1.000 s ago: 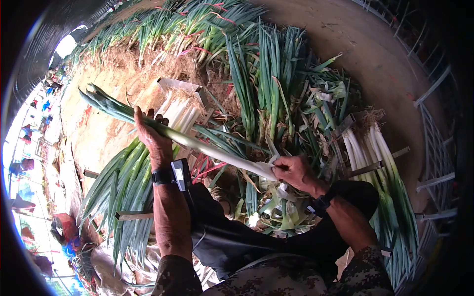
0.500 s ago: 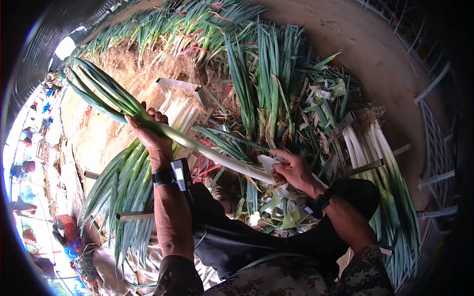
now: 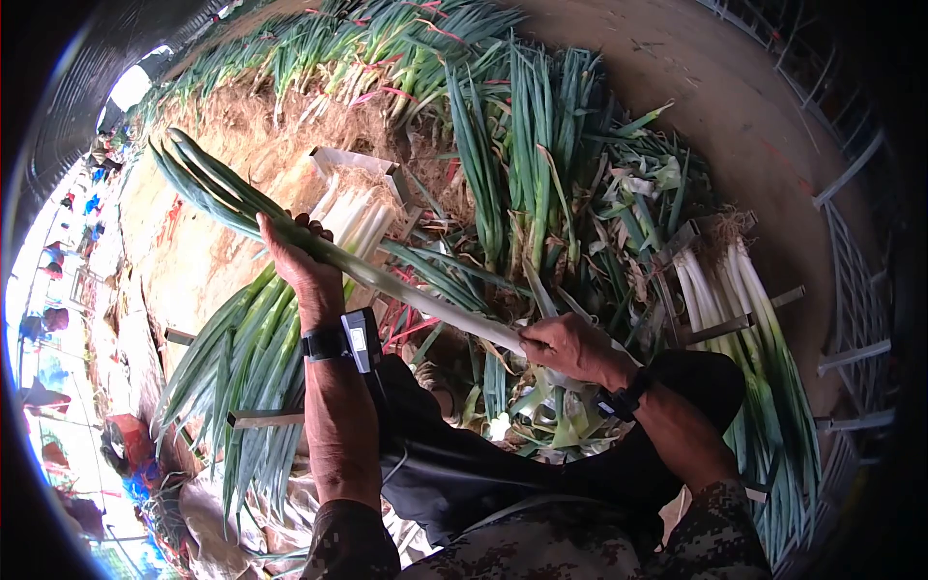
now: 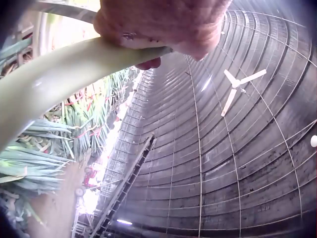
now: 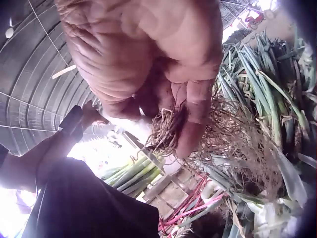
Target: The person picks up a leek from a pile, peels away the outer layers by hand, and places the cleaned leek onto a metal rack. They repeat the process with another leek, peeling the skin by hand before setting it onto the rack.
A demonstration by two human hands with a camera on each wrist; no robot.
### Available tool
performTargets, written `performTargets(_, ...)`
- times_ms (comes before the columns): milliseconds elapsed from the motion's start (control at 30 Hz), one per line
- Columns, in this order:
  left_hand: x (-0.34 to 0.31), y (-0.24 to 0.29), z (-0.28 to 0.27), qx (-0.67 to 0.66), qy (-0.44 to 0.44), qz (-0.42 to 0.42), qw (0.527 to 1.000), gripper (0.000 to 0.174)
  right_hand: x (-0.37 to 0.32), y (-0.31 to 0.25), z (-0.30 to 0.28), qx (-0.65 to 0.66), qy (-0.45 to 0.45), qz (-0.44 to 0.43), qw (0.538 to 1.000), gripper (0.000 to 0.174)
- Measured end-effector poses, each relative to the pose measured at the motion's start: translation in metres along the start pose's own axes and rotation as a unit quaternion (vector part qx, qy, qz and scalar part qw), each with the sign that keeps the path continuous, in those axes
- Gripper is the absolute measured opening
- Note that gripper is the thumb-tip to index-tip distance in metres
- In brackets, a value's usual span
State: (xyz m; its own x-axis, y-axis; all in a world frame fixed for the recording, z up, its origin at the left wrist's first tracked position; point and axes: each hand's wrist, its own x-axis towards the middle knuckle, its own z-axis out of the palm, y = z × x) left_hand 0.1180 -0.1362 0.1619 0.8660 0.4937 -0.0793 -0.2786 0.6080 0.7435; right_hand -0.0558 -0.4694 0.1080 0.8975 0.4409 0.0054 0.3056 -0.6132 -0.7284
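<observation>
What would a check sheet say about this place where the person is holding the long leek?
Surface: bare dirt ground.
Job's things: one long leek, held slanting above the piles.
Clutter: peeled leaves heaped near the knees; leek stacks in metal frames around.
Hands: left hand grips the leek where the green begins; right hand fingers curl round its roots.
Cables: maybe one thin pale cord by the left forearm.
Surroundings: arched roof with a ceiling fan.

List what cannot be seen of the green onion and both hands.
Head: green onion root end, buried in the right hand.
Left wrist: left hand cut off by the top edge; stalk by the left edge.
Right wrist: stalk covered by that hand; only roots show.
</observation>
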Motion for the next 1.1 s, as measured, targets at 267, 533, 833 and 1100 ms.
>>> performTargets(267, -0.003, 0.0, 0.002, -0.009, 0.011, 0.014, 1.0, 0.048, -0.002, 0.007, 0.015, 0.02, 0.122, 0.007, 0.992, 0.015)
performTargets(533, 0.016, -0.002, -0.015, -0.232, -0.249, -0.059, 0.938, 0.066, -0.004, 0.019, 0.015, 0.238, 0.121, 0.21, 0.941, 0.021)
performTargets(833, 0.01, 0.003, -0.013, -0.225, -0.33, -0.095, 0.912, 0.07, -0.013, 0.033, 0.013, 0.266, 0.02, 0.106, 0.958, 0.027)
performTargets(1100, 0.011, 0.003, -0.01, -0.237, -0.376, -0.087, 0.892, 0.072, -0.009, 0.036, 0.024, 0.145, 0.043, 0.165, 0.975, 0.027)
